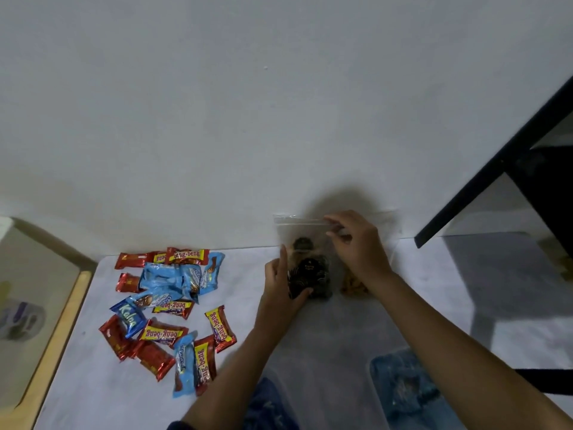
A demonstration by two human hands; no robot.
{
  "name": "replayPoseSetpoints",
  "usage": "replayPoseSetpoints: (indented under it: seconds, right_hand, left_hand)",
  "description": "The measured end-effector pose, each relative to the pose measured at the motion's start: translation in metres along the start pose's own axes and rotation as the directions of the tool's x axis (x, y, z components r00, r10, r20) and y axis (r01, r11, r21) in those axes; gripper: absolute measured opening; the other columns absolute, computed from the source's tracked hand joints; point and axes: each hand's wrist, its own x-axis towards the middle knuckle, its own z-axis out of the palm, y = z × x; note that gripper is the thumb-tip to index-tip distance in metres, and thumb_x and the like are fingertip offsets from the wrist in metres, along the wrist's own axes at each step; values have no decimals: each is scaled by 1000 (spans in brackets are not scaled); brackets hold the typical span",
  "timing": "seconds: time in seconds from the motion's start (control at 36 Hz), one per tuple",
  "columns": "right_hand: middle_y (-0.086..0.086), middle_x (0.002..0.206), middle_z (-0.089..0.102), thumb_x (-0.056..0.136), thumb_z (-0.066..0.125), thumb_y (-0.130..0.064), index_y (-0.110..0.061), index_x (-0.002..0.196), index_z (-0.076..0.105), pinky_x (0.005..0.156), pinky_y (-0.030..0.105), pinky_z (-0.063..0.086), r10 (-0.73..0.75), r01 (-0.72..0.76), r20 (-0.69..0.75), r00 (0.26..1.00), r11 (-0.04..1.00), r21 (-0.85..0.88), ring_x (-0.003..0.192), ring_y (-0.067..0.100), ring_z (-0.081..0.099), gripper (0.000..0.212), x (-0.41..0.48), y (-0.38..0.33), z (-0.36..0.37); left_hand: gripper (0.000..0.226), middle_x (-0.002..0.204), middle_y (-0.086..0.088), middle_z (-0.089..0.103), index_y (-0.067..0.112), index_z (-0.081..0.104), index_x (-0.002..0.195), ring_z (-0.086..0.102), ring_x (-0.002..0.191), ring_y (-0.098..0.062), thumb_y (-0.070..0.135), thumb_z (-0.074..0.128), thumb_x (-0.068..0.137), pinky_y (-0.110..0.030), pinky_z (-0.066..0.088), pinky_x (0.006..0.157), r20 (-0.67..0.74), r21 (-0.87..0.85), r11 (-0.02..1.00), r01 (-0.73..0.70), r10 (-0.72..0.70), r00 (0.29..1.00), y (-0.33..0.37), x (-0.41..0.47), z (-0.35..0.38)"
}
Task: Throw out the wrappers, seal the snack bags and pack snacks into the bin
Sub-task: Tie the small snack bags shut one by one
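Right hand (359, 243) pinches the top seal of the zip bag (307, 234), left hand (279, 283) grips its lower part

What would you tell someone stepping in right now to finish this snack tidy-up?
Left hand grips the lower side of the clear bag of dark cookies, which stands against the wall. Right hand pinches its zip strip at the top.
Wrapped snacks lie in a loose pile to the left; what looks like a clear bin sits nearest the person.
Done: cookies bagged. How far the zip is closed cannot be told.
Left: finish sealing, pack the snacks into the bin, throw out any empty wrappers.
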Motion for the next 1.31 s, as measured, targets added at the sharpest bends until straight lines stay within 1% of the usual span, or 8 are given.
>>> replayPoseSetpoints:
  seconds: [0.31,0.47,0.56,0.64,0.81,1.03,1.14,1.31]
  right_hand:
    - [13,102,64,83,65,-5,-2,114,62,76,37,57,86,-86,-83,993,996,2,87,22,63,31,0,-2,3]
    - [12,122,61,86,59,-4,-5,125,55,99,37,47,111,-112,-19,994,993,-40,113,24,58,40,-5,-13,-8]
    - [12,136,51,83,56,-5,-9,131,51,110,32,32,165,-149,80,983,974,-172,129,27,44,48,-11,-18,-14]
    - [8,144,41,85,48,-20,-13,132,50,114,42,27,193,-164,113,975,961,-224,138,23,30,48,-21,-30,-18]
    - [8,151,29,88,54,-13,-17,139,40,115,34,18,274,-175,251,928,919,-354,141,24,21,53,-49,-81,-23]
    - [7,135,47,78,59,-19,-16,126,53,104,35,36,273,-127,296,915,893,-432,128,29,40,48,-108,-178,18]
    - [7,149,31,84,59,-22,-18,139,42,113,36,28,283,-150,284,916,898,-413,137,24,29,58,-152,-234,55]
    - [8,148,35,85,59,-22,-17,140,40,111,30,27,272,-114,336,902,899,-422,136,24,31,58,-197,-312,119]
  left_hand:
    - [104,139,-9,27,31,-15,142,38,123,-20,31,69,80,-16,35,87,38,128,991,45,-50,998,9,7,-8]
    - [95,150,-8,13,22,-1,148,27,136,-23,40,64,83,-28,35,106,62,215,977,13,-27,998,22,1,-29]
    - [89,154,-7,13,17,6,148,19,140,-24,47,59,84,-36,30,110,75,375,927,-10,-19,997,31,-4,-47]
    - [85,156,-7,11,11,8,148,10,144,-21,52,51,87,-36,20,115,123,555,829,-70,1,992,37,-15,-71]
    - [80,158,-5,-1,12,0,148,-3,146,-21,51,40,92,-38,3,118,140,690,719,-81,-24,990,36,-55,-132]
    - [75,158,-3,5,16,8,149,3,146,-20,46,44,91,-38,9,117,17,667,745,-11,0,1000,-2,-146,-225]
    - [78,158,-3,6,17,6,149,4,146,-20,51,44,89,-38,11,117,-19,685,728,12,2,1000,-37,-205,-277]
    - [76,155,-4,16,15,13,147,13,143,-19,53,44,89,-36,18,113,-125,683,727,77,13,992,-88,-292,-359]
